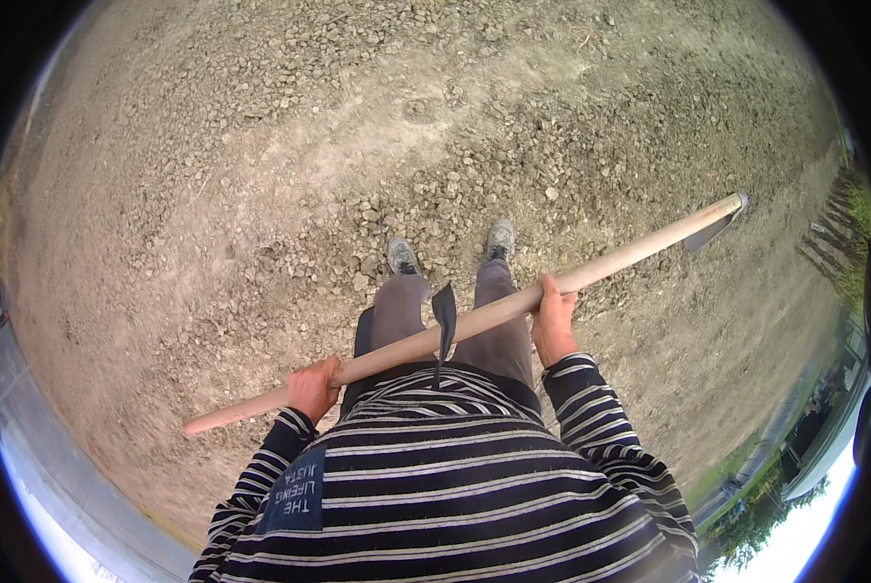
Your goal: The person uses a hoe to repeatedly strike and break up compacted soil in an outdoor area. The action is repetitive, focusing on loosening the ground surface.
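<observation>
A hoe with a long wooden handle (494, 310) lies slantwise across the front of my body, above the ground. My left hand (311, 388) is closed round the handle near its lower left end. Farther up, my right hand (554, 313) grips the same handle, its thumb along the wood. The hoe's metal blade (711, 232) hangs from the upper right end and is seen nearly edge-on. A dark strap (444, 321) stands out at my waist beside the handle.
Stony soil with loose clods (545, 157) spreads all round my two dusty shoes (500, 239). A grey paved strip (78, 466) curves along the lower left. Green plants (852, 248) edge the far right, and a building and trees (753, 517) show at the lower right.
</observation>
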### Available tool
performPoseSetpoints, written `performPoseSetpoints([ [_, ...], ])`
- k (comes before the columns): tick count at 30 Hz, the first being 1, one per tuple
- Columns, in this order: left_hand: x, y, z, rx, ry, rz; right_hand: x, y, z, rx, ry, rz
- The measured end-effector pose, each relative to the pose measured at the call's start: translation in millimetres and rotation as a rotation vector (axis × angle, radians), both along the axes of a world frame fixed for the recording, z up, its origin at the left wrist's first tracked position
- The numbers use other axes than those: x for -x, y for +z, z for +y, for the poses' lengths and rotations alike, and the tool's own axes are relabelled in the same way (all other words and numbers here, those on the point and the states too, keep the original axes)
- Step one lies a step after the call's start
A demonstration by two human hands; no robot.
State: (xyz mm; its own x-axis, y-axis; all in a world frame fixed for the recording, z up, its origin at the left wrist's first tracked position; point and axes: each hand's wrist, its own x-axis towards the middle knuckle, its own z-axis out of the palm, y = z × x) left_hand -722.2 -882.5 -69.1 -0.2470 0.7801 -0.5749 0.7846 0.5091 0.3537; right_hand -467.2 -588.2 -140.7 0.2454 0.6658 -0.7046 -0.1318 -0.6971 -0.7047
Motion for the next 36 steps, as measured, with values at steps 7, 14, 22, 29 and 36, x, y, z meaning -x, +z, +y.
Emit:
performPoseSetpoints([
  [7,27,17,-108,0.518,0.404,-0.558,82,-75,-124,0.288,-0.03,0.092],
  [14,17,26,-142,0.564,0.17,-0.019,98,-134,-154,0.728,-0.23,0.406],
  [22,-10,-66,-57,0.464,0.09,-0.206,46,-70,-33,0.329,-0.242,0.3],
  [29,-19,-98,-1,0.415,0.12,-0.32,25,-109,14,0.119,-0.179,0.116],
  [36,-37,-47,-1,0.628,0.167,-0.252,29,-179,-20,0.528,-0.122,0.123],
])
